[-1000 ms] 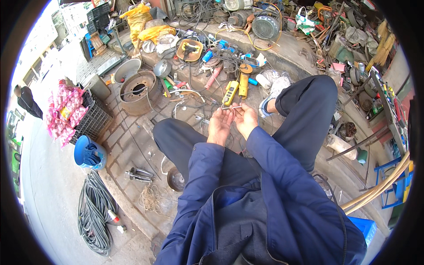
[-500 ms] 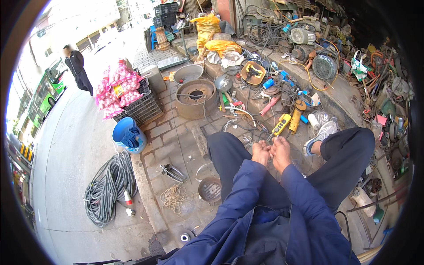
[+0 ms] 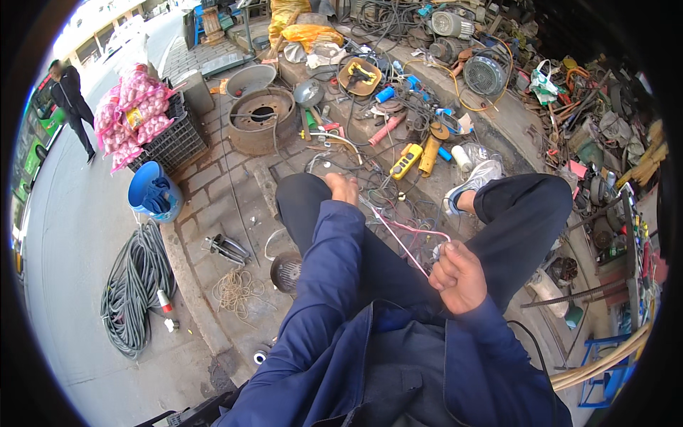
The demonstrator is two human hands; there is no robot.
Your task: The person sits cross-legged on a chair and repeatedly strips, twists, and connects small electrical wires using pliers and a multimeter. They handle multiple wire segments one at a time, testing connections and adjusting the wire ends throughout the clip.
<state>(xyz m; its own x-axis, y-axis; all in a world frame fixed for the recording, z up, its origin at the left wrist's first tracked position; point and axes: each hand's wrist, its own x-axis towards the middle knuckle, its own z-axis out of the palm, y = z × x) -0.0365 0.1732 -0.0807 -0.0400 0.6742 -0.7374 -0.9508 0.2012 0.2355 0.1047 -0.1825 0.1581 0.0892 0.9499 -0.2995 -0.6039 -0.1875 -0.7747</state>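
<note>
My right hand (image 3: 457, 276) is closed in a pinch on a thin pink-and-white wire (image 3: 400, 242), above my right thigh. From its fingers, one strand runs straight up and left, and another bends in a loop above them. Beside my left knee, my left hand (image 3: 343, 189) has its fingers curled, and what they hold, if anything, is hidden. The strands lead toward that hand, but whether they reach it I cannot tell. On the ground beyond the wire lie a yellow push-button control (image 3: 406, 161) and a yellow power tool (image 3: 430, 153).
A rusty wheel rim (image 3: 265, 132), a blue bucket (image 3: 153, 192), a coiled grey cable (image 3: 131, 292) and a metal puller (image 3: 228, 249) are on the left. Pink net bags (image 3: 135, 114) rest on a black crate (image 3: 171, 139). Motors (image 3: 486, 75) and scrap crowd the right. A person (image 3: 71, 107) stands on the road.
My hands, close together before, have moved apart: the left to the left, the right downward. A length of pink-and-white wire now shows between them. The view has shifted right and down.
</note>
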